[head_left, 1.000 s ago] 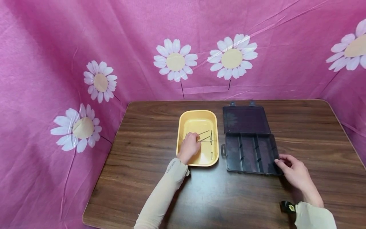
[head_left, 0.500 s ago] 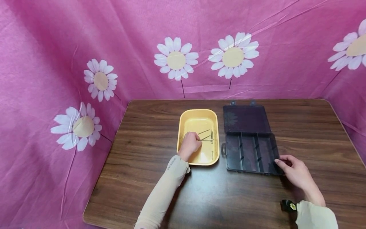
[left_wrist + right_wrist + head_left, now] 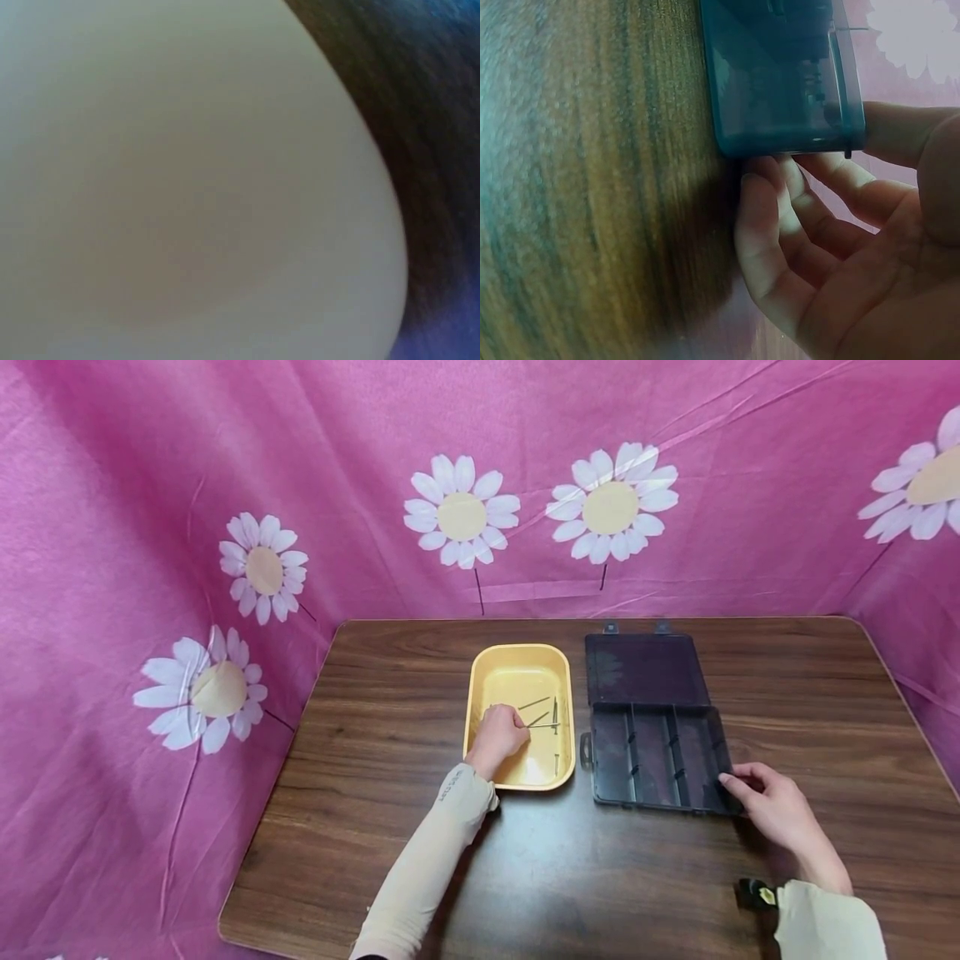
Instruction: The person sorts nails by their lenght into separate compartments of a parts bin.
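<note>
In the head view my left hand (image 3: 498, 735) reaches into a yellow tray (image 3: 480, 664), fingers curled downward. A thin nail (image 3: 543, 725) runs out from its fingertips to the right, and the hand pinches that end; the fingertips themselves are hidden. Several more nails (image 3: 534, 702) lie on the tray's bottom. My right hand (image 3: 776, 806) grips the right edge of a dark see-through compartment box (image 3: 652, 752). The right wrist view shows the thumb (image 3: 900, 131) over the box's rim and the other fingers (image 3: 761, 217) curled by its outer wall.
The box's lid (image 3: 645, 668) lies folded back behind it, and a handle (image 3: 587, 750) sticks out at its left side. All stands on a brown wooden table (image 3: 375, 718). A pink flowered cloth (image 3: 337, 485) hangs behind. Sleeve cloth fills the left wrist view.
The left hand's fingers have shifted slightly right over the nails, and the nail at its fingertips has moved little. The right hand and the box keep their places.
</note>
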### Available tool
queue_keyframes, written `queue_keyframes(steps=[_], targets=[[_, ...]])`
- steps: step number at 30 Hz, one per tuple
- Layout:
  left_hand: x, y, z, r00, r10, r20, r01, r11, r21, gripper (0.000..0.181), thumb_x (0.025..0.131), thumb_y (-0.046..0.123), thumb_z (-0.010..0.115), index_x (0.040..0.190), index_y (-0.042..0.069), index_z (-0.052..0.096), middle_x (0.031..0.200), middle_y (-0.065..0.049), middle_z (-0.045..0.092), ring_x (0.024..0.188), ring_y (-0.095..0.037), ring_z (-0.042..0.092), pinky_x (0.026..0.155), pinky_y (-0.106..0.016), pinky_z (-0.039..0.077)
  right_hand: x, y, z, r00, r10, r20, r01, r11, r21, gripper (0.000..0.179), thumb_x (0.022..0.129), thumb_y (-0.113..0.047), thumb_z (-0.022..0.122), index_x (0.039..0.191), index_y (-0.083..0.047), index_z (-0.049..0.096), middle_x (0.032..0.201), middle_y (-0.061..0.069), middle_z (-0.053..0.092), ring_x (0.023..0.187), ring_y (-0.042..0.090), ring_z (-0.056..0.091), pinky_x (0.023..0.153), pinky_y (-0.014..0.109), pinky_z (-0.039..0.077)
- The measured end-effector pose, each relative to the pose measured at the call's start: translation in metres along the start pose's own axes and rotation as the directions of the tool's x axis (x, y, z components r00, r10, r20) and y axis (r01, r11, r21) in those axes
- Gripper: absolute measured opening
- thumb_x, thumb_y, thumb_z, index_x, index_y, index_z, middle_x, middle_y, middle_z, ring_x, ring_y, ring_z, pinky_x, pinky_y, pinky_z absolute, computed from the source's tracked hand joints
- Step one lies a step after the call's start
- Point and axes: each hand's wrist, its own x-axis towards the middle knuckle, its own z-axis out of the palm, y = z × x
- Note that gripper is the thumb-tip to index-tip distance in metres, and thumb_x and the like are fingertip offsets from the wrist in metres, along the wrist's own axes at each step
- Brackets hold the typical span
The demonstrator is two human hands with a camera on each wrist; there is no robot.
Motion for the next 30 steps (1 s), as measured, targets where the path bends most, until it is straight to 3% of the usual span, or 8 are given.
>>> queue_keyframes(steps=[4,8,10,13,17,24,30], targets=[[0.0010,-0.0006,0.0010,1.000,-0.009,0.019,0.009,1.000,0.006,0.016,0.067,0.016,0.065,0.052,0.016,0.059,0.058,0.006,0.057,0.064,-0.014,0.054,0.070,-0.025,0.045,0.0007,-0.0003,0.0001,1.000,-0.002,-0.002,0.002,1.000,-0.002,0.041,0.090,-0.035,0.050,0.106,0.003,0.056,0.079,0.010,0.059,0.058,0.000,0.043,0.054,0.021,0.036],[0.0015,-0.0002,0.0010,0.999,-0.024,0.038,0.024,1.000,0.000,0.022,0.068,0.018,0.065,0.048,0.016,0.055,0.049,0.006,0.051,0.057,-0.012,0.050,0.086,-0.026,0.042,0.0012,-0.0002,-0.0001,1.000,-0.013,-0.008,0.013,1.000,-0.005,0.040,0.090,-0.034,0.050,0.105,0.003,0.056,0.077,0.008,0.058,0.058,0.000,0.043,0.054,0.020,0.035],[0.0013,-0.0001,0.0007,0.999,-0.031,0.043,0.031,0.999,-0.005,0.022,0.068,0.019,0.065,0.048,0.016,0.055,0.049,0.006,0.051,0.056,-0.012,0.050,0.086,-0.027,0.042,0.0012,-0.0001,-0.0001,1.000,-0.017,-0.007,0.017,1.000,-0.007,0.040,0.090,-0.034,0.050,0.105,0.003,0.056,0.076,0.007,0.058,0.058,0.000,0.043,0.054,0.020,0.035],[0.0010,-0.0004,0.0003,0.997,-0.046,0.055,0.047,0.999,-0.013,0.021,0.068,0.020,0.065,0.050,0.016,0.055,0.051,0.006,0.052,0.056,-0.012,0.050,0.069,-0.024,0.045,0.0010,-0.0002,-0.0001,1.000,-0.015,-0.001,0.015,1.000,-0.005,0.041,0.090,-0.034,0.050,0.105,0.004,0.056,0.076,0.008,0.058,0.057,0.001,0.044,0.054,0.021,0.035],[0.0008,-0.0008,-0.0003,0.995,-0.068,0.073,0.070,0.997,-0.027,0.019,0.068,0.022,0.067,0.054,0.016,0.057,0.055,0.005,0.055,0.057,-0.012,0.050,0.050,-0.021,0.038,0.0011,-0.0005,-0.0002,1.000,-0.010,0.009,0.010,1.000,0.011,0.042,0.090,-0.034,0.049,0.106,0.004,0.055,0.076,0.009,0.058,0.055,0.002,0.047,0.052,0.021,0.038],[0.0020,-0.0033,-0.0011,0.994,-0.075,0.083,0.080,0.995,-0.062,0.016,0.068,0.025,0.069,0.058,0.017,0.060,0.060,0.004,0.057,0.058,-0.013,0.050,0.047,-0.021,0.037,0.0009,-0.0003,0.0007,1.000,-0.009,0.014,0.008,0.999,0.037,0.042,0.091,-0.034,0.048,0.107,0.005,0.053,0.080,0.013,0.059,0.052,0.005,0.051,0.051,0.022,0.042],[0.0033,-0.0046,-0.0023,0.995,-0.072,0.075,0.079,0.993,-0.085,0.014,0.070,0.025,0.070,0.061,0.017,0.062,0.062,0.004,0.058,0.060,-0.012,0.050,0.049,-0.020,0.037,-0.0004,0.0002,0.0033,0.999,-0.001,0.034,-0.003,0.992,0.124,0.042,0.091,-0.030,0.048,0.109,0.008,0.051,0.087,0.019,0.059,0.055,0.004,0.055,0.050,0.025,0.050]])
